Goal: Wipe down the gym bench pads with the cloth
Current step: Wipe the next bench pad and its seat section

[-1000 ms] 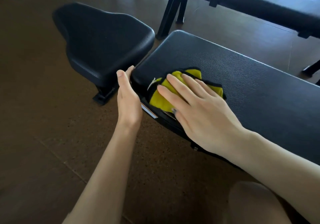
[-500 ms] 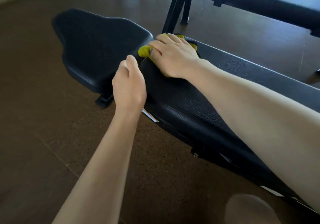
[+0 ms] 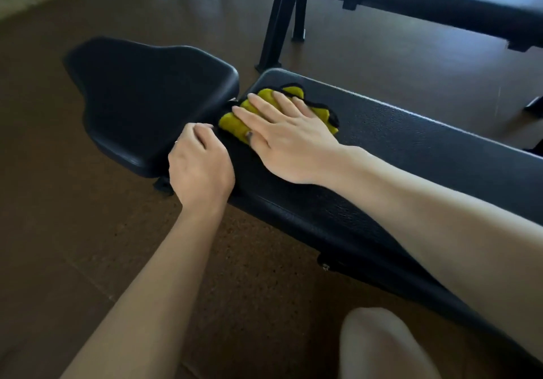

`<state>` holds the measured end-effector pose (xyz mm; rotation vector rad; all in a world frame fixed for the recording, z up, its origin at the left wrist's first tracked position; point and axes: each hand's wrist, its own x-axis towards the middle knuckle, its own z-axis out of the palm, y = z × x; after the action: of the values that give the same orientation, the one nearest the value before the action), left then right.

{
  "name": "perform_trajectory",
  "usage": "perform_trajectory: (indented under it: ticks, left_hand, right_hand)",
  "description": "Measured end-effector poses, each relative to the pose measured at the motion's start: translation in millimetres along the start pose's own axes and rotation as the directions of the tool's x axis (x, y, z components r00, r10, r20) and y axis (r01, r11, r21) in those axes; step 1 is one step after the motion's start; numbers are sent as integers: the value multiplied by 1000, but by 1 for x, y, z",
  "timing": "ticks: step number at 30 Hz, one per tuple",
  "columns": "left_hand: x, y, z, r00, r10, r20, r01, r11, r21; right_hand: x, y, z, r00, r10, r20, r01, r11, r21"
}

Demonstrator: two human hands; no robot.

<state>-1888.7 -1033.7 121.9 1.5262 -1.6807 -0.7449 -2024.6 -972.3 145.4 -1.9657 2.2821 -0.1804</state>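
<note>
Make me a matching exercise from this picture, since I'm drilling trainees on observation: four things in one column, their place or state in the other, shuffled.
Things:
1. cloth
2. left hand
3. right hand
4. seat pad

Places or states:
A. lies flat on top of the cloth
B. curled at the near end corner of the long pad
C. yellow, pressed against the long pad
D. bare, left of the gap

Pairs: 1-C, 2-B, 3-A, 4-D

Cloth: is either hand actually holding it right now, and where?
Not gripped. The right hand presses flat on the middle of the cloth on the long pad. The left hand curls over that pad's near end corner.
</note>
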Motion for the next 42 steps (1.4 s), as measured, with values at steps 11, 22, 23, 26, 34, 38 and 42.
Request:
perform_trajectory:
  ticks: [11, 22, 23, 26, 34, 38, 42]
  left_hand:
    - [-1, 4, -4, 999, -49, 6, 48, 998, 47]
    - [-5, 8, 3, 997, -71, -34, 73, 996, 58]
    - [-5, 8, 2, 997, -72, -31, 74, 995, 60]
    - [-6, 7, 0, 997, -76, 4, 76, 996, 54]
    - [-10, 13, 2, 992, -121, -38, 123, 990, 66]
    - [-9, 11, 1, 994, -106, -33, 108, 992, 66]
    - [-12, 12, -1, 995, -102, -8, 103, 993, 55]
  right_hand:
    - [-31, 71, -13, 958, 266, -107, -268, 964, 0]
    - [-157, 15, -1, 980, 199, -26, -198, 980, 17]
    - [-132, 19, -1, 983, 182, -36, -182, 983, 15]
    - [-69, 15, -3, 970, 243, -12, -243, 970, 29]
    - [-133, -30, 6, 990, 110, -86, -102, 991, 89]
    - [-103, 9, -5, 992, 112, -54, -108, 992, 65]
    - [-112, 88, -5, 914, 387, -118, -386, 922, 35]
